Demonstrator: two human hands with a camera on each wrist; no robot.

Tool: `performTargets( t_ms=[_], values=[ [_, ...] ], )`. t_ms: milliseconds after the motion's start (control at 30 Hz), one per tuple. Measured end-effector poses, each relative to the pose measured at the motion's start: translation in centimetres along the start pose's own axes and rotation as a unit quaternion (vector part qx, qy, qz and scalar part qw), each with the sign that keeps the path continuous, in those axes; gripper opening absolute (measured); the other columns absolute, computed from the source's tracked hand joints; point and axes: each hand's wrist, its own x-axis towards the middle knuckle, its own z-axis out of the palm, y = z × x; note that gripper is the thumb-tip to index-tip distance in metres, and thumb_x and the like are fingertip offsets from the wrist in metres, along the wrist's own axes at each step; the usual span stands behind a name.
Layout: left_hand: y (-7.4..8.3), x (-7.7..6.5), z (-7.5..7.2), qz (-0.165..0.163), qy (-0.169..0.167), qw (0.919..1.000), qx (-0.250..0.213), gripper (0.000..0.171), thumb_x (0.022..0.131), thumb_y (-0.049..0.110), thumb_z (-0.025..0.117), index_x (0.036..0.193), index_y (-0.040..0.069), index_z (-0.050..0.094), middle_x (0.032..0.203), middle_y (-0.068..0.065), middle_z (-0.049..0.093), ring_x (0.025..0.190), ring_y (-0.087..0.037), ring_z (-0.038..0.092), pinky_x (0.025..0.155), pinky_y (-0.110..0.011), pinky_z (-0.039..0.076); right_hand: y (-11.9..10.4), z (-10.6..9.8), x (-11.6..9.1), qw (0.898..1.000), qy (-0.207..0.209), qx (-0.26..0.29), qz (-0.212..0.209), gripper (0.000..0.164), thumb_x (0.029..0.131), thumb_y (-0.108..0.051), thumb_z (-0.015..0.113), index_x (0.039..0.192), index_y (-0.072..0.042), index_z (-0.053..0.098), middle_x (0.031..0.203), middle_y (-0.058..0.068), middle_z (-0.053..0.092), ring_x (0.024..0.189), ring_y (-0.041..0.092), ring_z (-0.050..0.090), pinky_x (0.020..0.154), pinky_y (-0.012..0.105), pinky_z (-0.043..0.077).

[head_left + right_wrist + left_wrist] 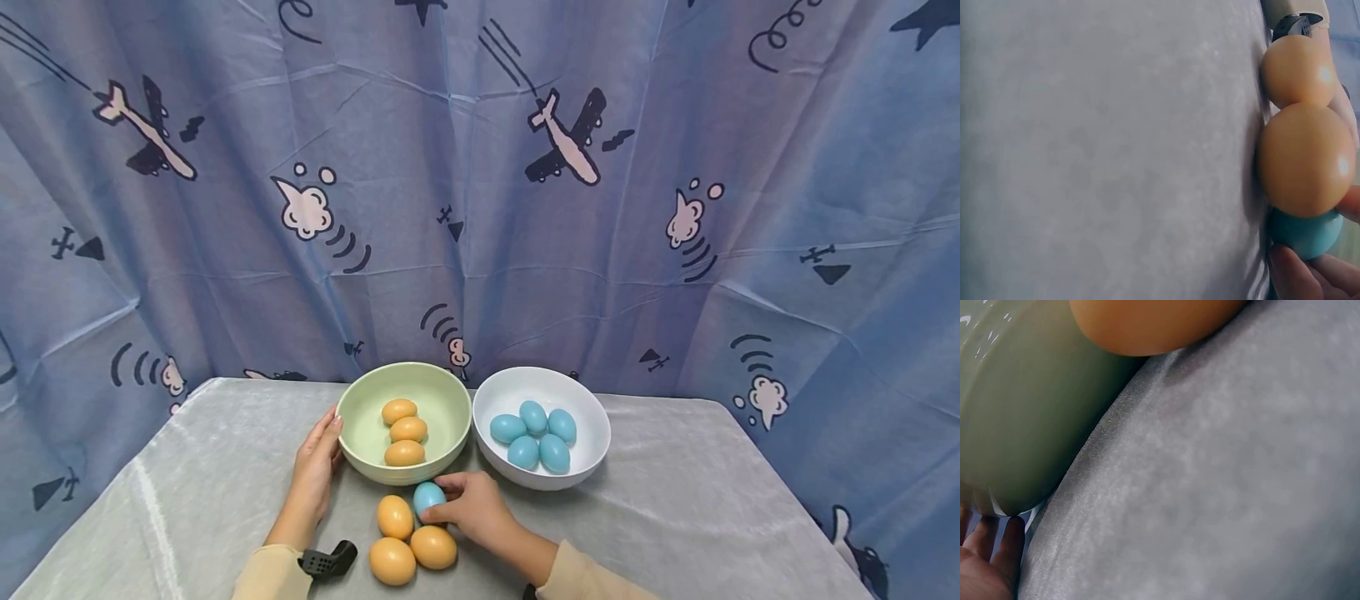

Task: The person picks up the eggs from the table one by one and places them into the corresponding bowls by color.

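Observation:
With thumb and fingers my right hand [478, 505] pinches a blue egg [428, 499] on the cloth, just in front of the green bowl [448, 421]. My left hand [317, 463] rests against that bowl's left side, its fingers [1009, 547] touching the outer wall in the left wrist view. Three orange eggs lie in the green bowl. Close by the pinched egg are three more: one orange egg [394, 517] to its left, another orange egg [433, 547] below it, and a third orange egg [392, 562] nearest me. The right wrist view shows the blue egg [1305, 234] partly behind an orange one.
A white bowl [595, 429] with several blue eggs [555, 454] stands right beside the green one. Grey cloth [675, 500] covers the table. Behind the table hangs a blue curtain [405, 208] with airplane prints. A black wrist device [330, 563] sits on my left wrist.

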Motion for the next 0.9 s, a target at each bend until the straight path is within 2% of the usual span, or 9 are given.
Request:
performTargets(
  t_ms=[167,333,467,600,700,800,900],
  values=[
    [0.0,-0.1,0.2,0.0,0.002,1.0,0.003,0.064,0.105,0.049,0.042,0.159,0.018,0.025,0.165,-0.001,0.027,0.148,-0.024,0.034,0.098,-0.013,0.039,-0.1,-0.9,-0.5,1.0,0.002,-0.001,-0.005,0.047,0.073,-0.009,0.086,0.115,0.005,0.071,0.102,0.013,0.076,0.092,0.018,0.07,0.077,0.032,0.059],
    [0.0,0.0,0.1,-0.002,0.004,1.0,0.002,0.064,0.105,0.049,0.042,0.159,0.019,0.026,0.165,-0.001,0.027,0.147,-0.022,0.034,0.098,-0.013,0.039,-0.5,-1.9,-1.0,1.0,0.009,-0.005,-0.009,0.049,0.073,-0.013,0.085,0.117,0.003,0.071,0.108,0.012,0.076,0.097,0.019,0.07,0.082,0.034,0.059],
    [-0.1,0.1,0.0,-0.004,0.003,1.0,0.0,0.063,0.105,0.048,0.042,0.159,0.02,0.025,0.165,0.0,0.027,0.149,-0.023,0.032,0.105,-0.019,0.038,-0.8,-2.5,-1.4,1.0,0.01,-0.005,-0.011,0.05,0.073,-0.014,0.085,0.118,0.002,0.07,0.111,0.012,0.075,0.102,0.022,0.07,0.083,0.034,0.059],
    [-0.2,0.1,-0.1,0.0,0.002,1.0,-0.005,0.064,0.105,0.047,0.042,0.159,0.018,0.024,0.165,-0.002,0.026,0.149,-0.024,0.032,0.118,-0.033,0.033,-1.5,-3.1,-2.0,1.0,0.011,0.003,-0.016,0.05,0.074,-0.013,0.085,0.118,0.003,0.07,0.11,0.014,0.075,0.103,0.024,0.07,0.082,0.033,0.059],
    [-0.2,0.2,0.0,0.003,0.002,0.9999,-0.01,0.065,0.105,0.047,0.043,0.159,0.017,0.025,0.165,-0.003,0.025,0.149,-0.025,0.032,0.122,-0.041,0.028,-1.9,-3.6,-2.3,1.0,0.015,0.006,-0.019,0.05,0.074,-0.014,0.085,0.119,0.002,0.07,0.11,0.014,0.075,0.104,0.025,0.07,0.081,0.033,0.059],
    [-0.2,0.2,0.0,0.004,0.001,0.9999,-0.011,0.065,0.105,0.047,0.043,0.159,0.016,0.025,0.165,-0.003,0.025,0.149,-0.025,0.032,0.122,-0.042,0.028,-2.3,-4.0,-2.6,0.999,0.019,0.016,-0.024,0.049,0.074,-0.013,0.085,0.119,0.001,0.07,0.112,0.014,0.074,0.106,0.024,0.069,0.084,0.033,0.058],
    [-0.2,0.1,0.0,0.002,0.001,0.9999,-0.01,0.065,0.105,0.048,0.043,0.159,0.017,0.025,0.165,-0.002,0.026,0.149,-0.024,0.033,0.117,-0.032,0.033,-2.7,-4.3,-2.8,0.999,0.022,0.031,-0.031,0.049,0.075,-0.012,0.085,0.119,0.002,0.07,0.114,0.015,0.074,0.108,0.024,0.068,0.087,0.033,0.058]
  ],
)
